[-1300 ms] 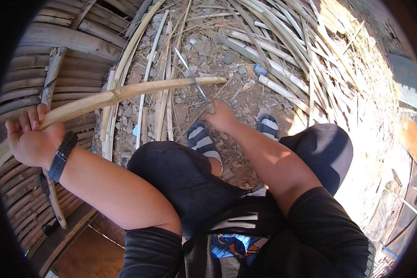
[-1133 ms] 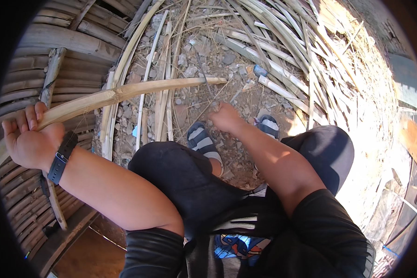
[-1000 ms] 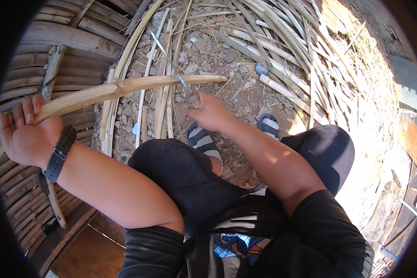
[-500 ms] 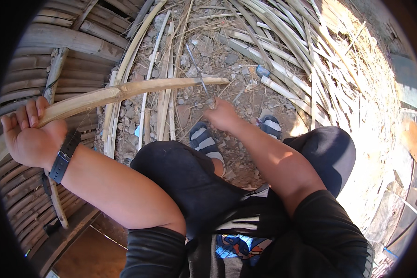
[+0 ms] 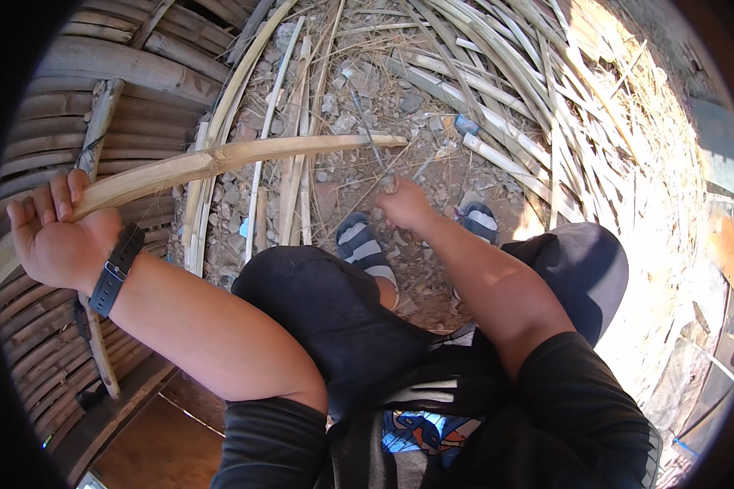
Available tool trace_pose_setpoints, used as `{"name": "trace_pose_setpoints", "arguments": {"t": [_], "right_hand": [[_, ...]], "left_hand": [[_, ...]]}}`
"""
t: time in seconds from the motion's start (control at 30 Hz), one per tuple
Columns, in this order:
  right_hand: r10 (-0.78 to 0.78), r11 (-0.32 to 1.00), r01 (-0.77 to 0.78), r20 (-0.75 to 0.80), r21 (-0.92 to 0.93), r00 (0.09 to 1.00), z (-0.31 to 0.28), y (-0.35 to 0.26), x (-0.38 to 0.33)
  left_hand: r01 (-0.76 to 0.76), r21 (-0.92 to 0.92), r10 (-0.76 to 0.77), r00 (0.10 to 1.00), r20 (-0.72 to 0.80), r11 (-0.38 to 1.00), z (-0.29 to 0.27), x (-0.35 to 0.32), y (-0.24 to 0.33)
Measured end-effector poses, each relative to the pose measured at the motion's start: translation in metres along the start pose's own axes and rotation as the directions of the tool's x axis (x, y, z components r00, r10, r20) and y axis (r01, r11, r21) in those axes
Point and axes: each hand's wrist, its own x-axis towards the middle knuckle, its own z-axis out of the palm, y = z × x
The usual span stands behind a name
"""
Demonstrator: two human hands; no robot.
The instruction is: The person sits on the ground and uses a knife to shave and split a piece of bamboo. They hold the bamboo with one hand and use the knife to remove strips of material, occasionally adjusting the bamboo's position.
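Gripping the bamboo stick point(image 5: 212, 161) at left, our left hand point(image 5: 61, 240) has fingers curled around it. Stick stretches rightward over stony ground point(image 5: 432, 175). Our right hand point(image 5: 404, 204) is a fist, fingers clamped on a knife point(image 5: 362, 110); blade crosses near the stick's right tip. We see bamboo strips point(image 5: 497, 159) piled upper right, slatted wall point(image 5: 57, 106) left.

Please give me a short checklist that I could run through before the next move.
1. Left hand holding the bamboo strip: ok.
2. Right hand holding the knife: ok.
3. Left hand away from the knife: ok, they are at opposite ends of the bamboo strip.
4. Feet well clear: probably not ok; the left sandal appears close to the right hand.
5. Knife touching the bamboo strip: cannot tell; they cross in this view.
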Motion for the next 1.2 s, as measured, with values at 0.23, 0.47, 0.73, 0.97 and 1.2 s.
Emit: {"name": "trace_pose_setpoints", "arguments": {"t": [0.23, 0.47, 0.73, 0.97, 1.2], "right_hand": [[-0.232, 0.951, 0.210, -0.075, -0.226, 0.970, 0.012, -0.005, -0.002], [-0.093, 0.994, 0.086, -0.107, -0.075, 0.990, 0.012, 0.019, 0.018], [-0.634, 0.753, 0.592, -0.079, -0.287, 0.769, 0.038, -0.032, -0.010], [-0.005, 0.995, -0.004, -0.088, -0.099, 0.996, -0.005, 0.027, 0.017], [-0.347, 0.925, 0.347, 0.029, -0.154, 0.937, 0.022, -0.054, -0.020]], "left_hand": [[0.021, -0.016, -0.021, 0.999, 0.050, 1.000, 0.002, 0.001, 0.003], [-0.016, 0.019, 0.017, 1.000, -0.013, 1.000, 0.006, 0.000, 0.000], [0.044, -0.059, -0.039, 0.996, 0.082, 0.997, 0.000, 0.003, 0.002], [-0.033, 0.054, 0.038, 0.995, -0.097, 0.998, 0.013, -0.008, -0.001], [0.024, -0.066, -0.019, 0.997, 0.080, 0.998, 0.008, 0.002, 0.001]]}}
